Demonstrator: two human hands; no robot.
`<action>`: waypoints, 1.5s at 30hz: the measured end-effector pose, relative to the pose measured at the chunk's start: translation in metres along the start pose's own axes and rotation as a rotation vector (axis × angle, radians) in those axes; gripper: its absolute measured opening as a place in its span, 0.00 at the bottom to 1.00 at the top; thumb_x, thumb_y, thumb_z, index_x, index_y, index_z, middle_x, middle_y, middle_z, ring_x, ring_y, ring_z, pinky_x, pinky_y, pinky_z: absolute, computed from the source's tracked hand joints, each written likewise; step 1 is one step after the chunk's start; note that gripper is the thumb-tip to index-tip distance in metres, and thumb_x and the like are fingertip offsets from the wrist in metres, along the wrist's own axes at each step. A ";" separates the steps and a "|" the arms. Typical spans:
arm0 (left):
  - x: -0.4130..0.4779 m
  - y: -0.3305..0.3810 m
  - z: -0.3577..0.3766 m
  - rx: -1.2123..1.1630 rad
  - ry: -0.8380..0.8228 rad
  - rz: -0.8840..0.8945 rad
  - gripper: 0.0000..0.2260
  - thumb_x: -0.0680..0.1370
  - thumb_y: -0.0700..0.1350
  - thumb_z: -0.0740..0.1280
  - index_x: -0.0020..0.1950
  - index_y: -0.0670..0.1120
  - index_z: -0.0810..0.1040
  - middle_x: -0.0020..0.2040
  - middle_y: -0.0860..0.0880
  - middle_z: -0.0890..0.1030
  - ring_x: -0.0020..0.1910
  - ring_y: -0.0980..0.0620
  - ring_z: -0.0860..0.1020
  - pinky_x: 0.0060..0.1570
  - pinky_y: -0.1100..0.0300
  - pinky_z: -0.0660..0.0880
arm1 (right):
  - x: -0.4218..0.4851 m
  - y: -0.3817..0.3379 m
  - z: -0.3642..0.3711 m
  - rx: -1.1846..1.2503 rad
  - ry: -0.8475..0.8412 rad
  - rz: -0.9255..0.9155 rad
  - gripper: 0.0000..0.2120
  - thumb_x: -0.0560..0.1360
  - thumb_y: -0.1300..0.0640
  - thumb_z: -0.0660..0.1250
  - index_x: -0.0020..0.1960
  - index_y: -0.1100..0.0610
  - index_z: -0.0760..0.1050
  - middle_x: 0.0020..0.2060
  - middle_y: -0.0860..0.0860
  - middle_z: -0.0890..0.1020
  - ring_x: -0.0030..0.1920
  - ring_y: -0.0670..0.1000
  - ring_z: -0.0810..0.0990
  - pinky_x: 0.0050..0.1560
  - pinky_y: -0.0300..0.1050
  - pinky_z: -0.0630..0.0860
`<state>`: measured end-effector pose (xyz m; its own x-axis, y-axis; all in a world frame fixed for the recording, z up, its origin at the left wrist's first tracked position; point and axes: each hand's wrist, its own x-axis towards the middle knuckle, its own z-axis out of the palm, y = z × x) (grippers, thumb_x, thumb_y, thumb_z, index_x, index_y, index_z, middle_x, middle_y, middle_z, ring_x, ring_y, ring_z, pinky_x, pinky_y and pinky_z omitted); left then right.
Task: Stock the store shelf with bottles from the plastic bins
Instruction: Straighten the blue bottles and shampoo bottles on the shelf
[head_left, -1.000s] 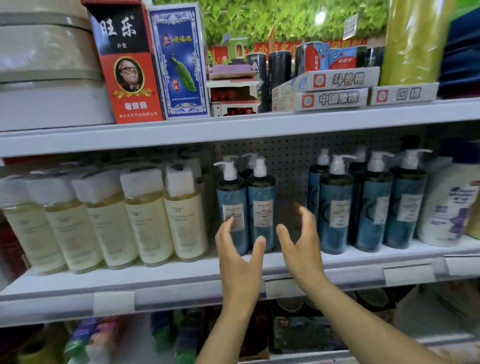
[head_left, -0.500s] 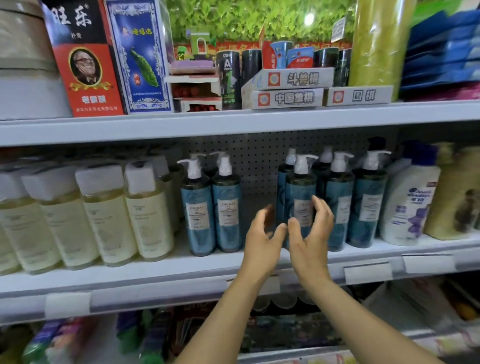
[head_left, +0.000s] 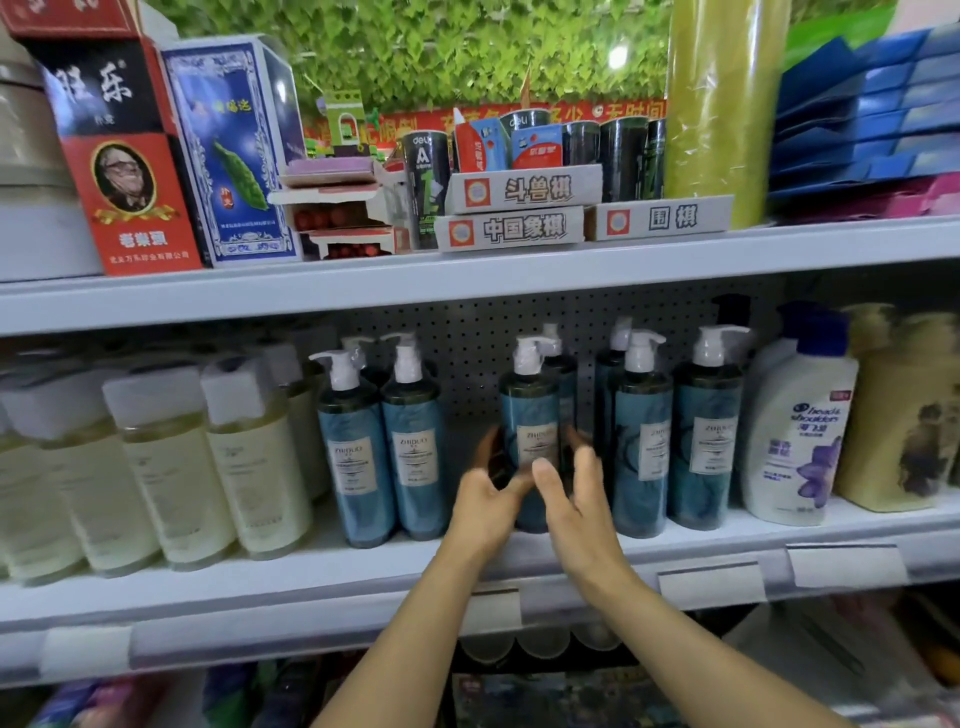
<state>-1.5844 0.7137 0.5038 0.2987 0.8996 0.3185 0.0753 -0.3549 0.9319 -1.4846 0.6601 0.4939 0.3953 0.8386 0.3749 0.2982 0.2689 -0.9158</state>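
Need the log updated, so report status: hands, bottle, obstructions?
Left hand and right hand both grip teal pump bottle. Bottle upright on shelf. Open gap on its left, matching bottles close on right.

shelf (head_left: 363, 566) | pale bottles (head_left: 171, 467) left | blue pump bottles (head_left: 358, 467) middle | white shampoo bottle (head_left: 795, 441) right

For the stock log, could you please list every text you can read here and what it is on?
"ZHIDUO": blue pump bottle
"head & shoulders": white bottle
"斗兽棋": upper white box
"中国象棋": lower white box
"围棋": right white box
"deli": black can
Smaller label print: too blurred to read.
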 end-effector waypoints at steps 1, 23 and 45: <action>0.000 0.001 -0.001 0.005 0.004 -0.010 0.21 0.78 0.45 0.71 0.70 0.53 0.71 0.59 0.55 0.83 0.59 0.61 0.80 0.60 0.62 0.76 | 0.001 0.000 -0.001 0.027 0.009 -0.005 0.23 0.82 0.46 0.59 0.73 0.51 0.60 0.71 0.48 0.64 0.72 0.47 0.62 0.75 0.50 0.60; 0.020 0.022 0.013 -0.166 -0.054 -0.400 0.17 0.60 0.46 0.68 0.48 0.52 0.81 0.52 0.46 0.85 0.52 0.50 0.81 0.50 0.61 0.76 | 0.066 0.008 0.009 0.498 0.006 0.336 0.46 0.67 0.20 0.55 0.73 0.49 0.70 0.70 0.50 0.73 0.68 0.51 0.72 0.74 0.56 0.64; 0.015 0.010 0.001 -0.224 0.134 -0.280 0.33 0.61 0.43 0.66 0.67 0.54 0.74 0.55 0.48 0.84 0.56 0.47 0.81 0.58 0.50 0.79 | 0.064 0.001 0.033 0.408 -0.112 0.491 0.49 0.64 0.17 0.48 0.69 0.50 0.74 0.62 0.55 0.80 0.62 0.55 0.78 0.69 0.53 0.70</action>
<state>-1.5778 0.7231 0.5176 0.1676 0.9845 0.0518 -0.0775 -0.0392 0.9962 -1.4873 0.7294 0.5120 0.3018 0.9482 -0.0989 -0.2569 -0.0190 -0.9663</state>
